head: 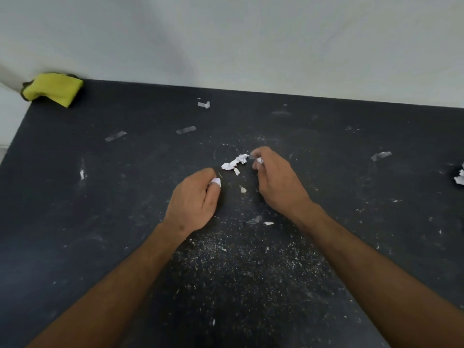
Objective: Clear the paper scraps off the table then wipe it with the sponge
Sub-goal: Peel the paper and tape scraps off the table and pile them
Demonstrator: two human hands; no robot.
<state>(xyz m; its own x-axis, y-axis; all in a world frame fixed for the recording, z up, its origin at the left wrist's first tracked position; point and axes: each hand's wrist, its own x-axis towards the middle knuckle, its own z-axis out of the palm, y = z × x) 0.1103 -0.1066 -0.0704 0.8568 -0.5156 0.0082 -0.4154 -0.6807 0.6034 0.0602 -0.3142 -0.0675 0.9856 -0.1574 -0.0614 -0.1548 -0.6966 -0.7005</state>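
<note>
A crumpled white paper scrap (pixel 235 162) lies near the middle of the frame on the dark tabletop (pixel 75 197), between the two hands and just beyond them. A smaller torn bit (pixel 236 171) sits right beside it, and another tiny scrap (pixel 243 189) lies a little lower, between the wrists' line and the crumpled piece.

The left hand (pixel 193 202) rests knuckles-up just left of centre, its fingers curled round a small white wad of paper (pixel 216 182) that shows at the fingertips. The right hand (pixel 278 182), just right of centre, also has its fingers curled, pinching a small white piece (pixel 260 160) close to the crumpled scrap.

More paper lies further out: a flat sliver (pixel 268 223) below the hands, a scrap (pixel 204 104) towards the top centre, and a crumpled piece (pixel 459 177) cut off by the right edge. Greyish smears and fine white specks cover much of the tabletop, densest in the lower middle.

The yellow sponge (pixel 54 89), with a dark green backing, sits at the tabletop's far corner in the upper left of the frame, against the pale wall (pixel 251 33).
</note>
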